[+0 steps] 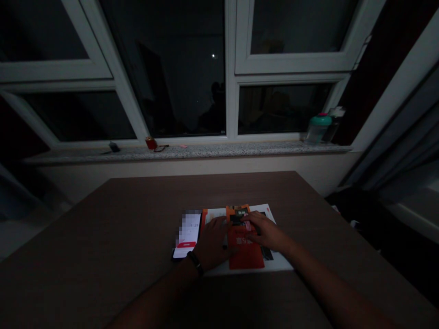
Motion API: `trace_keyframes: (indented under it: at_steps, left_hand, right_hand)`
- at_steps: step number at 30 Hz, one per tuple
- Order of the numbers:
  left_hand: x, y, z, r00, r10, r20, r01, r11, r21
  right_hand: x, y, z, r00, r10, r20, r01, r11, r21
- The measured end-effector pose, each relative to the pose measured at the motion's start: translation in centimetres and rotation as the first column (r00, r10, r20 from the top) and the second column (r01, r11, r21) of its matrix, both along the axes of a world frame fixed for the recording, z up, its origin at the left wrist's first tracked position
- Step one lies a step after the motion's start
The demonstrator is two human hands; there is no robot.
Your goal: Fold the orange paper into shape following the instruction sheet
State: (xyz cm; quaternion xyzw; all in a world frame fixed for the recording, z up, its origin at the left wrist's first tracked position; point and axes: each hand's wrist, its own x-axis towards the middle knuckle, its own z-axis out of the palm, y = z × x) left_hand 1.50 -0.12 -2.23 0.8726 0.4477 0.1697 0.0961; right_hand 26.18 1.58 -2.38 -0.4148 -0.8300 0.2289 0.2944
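The person's left hand and right hand lie close together, low over a red-orange packet, and the fingers of the two hands nearly meet above its upper end. The packet lies between the hands, its long axis running away from the person with a slight tilt. The right hand's fingers reach leftward across the upper end, at or on a small dark strip there. The left hand sits flatter, over the packet's left edge, and is slightly nearer the packet's lower half. Neither hand is spread wide, but the dim light and the fingers' overlap leave it impossible to tell whether either one actually pinches the packet or only rests on it.

Beneath the packet and hands is a white printed sheet, on a brown table. Just beyond the left hand, a smartphone lies lit, its screen partly blurred. A black wristband circles the left wrist. Far ahead of the hands, a bottle with a teal lid stands on a speckled stone windowsill.
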Motion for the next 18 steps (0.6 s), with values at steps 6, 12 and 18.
trace_keyframes:
  at_steps: [6, 12, 18]
  left_hand:
    - [0.0, -0.1, 0.1, 1.000, -0.003, -0.025, 0.003, 1.000, -0.001]
    - [0.0, -0.1, -0.1, 0.999, -0.002, -0.041, 0.002, 1.000, 0.009]
    - [0.1, -0.1, -0.1, 0.999, -0.001, -0.041, 0.001, 1.000, 0.008]
  right_hand:
    - [0.0, 0.0, 0.1, 1.000, -0.001, -0.008, 0.001, 1.000, -0.011]
    - [0.3, 0.4, -0.8, 1.000, 0.003, -0.013, -0.003, 1.000, -0.003]
    - [0.1, 0.2, -0.4, 1.000, 0.009, -0.006, -0.009, 1.000, 0.028]
